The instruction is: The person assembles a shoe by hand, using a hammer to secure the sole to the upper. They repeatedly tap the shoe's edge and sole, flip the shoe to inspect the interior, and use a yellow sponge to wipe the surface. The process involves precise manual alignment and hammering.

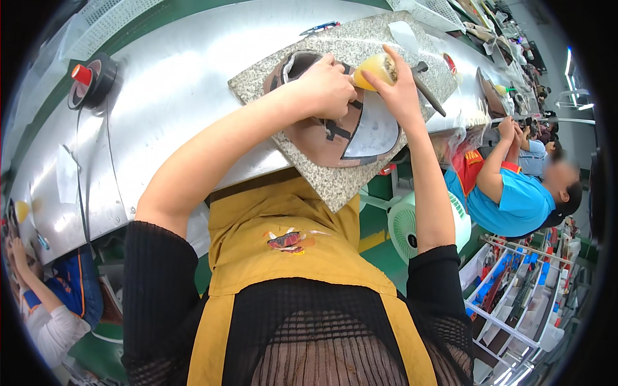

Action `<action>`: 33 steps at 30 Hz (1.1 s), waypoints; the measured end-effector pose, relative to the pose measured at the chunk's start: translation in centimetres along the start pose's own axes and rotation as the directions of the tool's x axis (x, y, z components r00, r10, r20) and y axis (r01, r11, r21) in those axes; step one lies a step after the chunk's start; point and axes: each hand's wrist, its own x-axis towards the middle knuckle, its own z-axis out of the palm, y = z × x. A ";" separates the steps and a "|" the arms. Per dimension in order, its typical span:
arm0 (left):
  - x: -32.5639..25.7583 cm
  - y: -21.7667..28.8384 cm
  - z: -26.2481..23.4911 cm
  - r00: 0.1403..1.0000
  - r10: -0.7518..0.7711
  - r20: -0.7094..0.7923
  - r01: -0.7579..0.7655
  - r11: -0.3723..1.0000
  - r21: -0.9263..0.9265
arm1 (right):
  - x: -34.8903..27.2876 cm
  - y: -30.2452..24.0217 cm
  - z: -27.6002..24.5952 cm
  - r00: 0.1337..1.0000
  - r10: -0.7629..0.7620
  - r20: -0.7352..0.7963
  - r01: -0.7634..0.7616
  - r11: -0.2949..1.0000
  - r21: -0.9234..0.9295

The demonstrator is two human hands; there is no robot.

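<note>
A brown leather-like bag piece (pixel 308 143) with black straps and a pale panel (pixel 376 128) lies on a speckled stone slab (pixel 257 78). My left hand (pixel 329 89) is closed over its upper middle, fingers curled at a dark strap; the fingertips are partly hidden. In my right hand (pixel 402 91) is a small yellow squeeze bottle (pixel 373 72), tilted with its tip pointing left, close beside the left fingers. Whether the tip touches the piece cannot be made out. A dark hammer (pixel 430 93) rests on the slab just right of my right hand.
On the metal table (pixel 174 90) stand a black round holder with a red top (pixel 82 74) and cables. A pen (pixel 320 28) lies beyond the slab. White baskets (pixel 106 26) line the back. A green fan (pixel 405 228) and a person in blue (pixel 515 202) are at right.
</note>
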 end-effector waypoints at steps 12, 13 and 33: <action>0.4 0.0 1.4 0.988 0.028 -0.151 -0.034 0.999 -0.037 | 5.4 8.4 -7.2 0.929 0.260 -0.262 -0.177 0.937 0.302; 0.2 0.0 1.4 0.988 0.025 -0.151 -0.034 0.998 -0.058 | 6.2 9.1 -7.2 0.943 0.148 -0.297 -0.118 0.986 0.117; -0.2 0.1 0.2 0.985 0.014 -0.170 -0.042 0.985 -0.166 | 17.4 14.1 -1.5 0.974 0.204 -0.096 -0.225 0.876 -0.427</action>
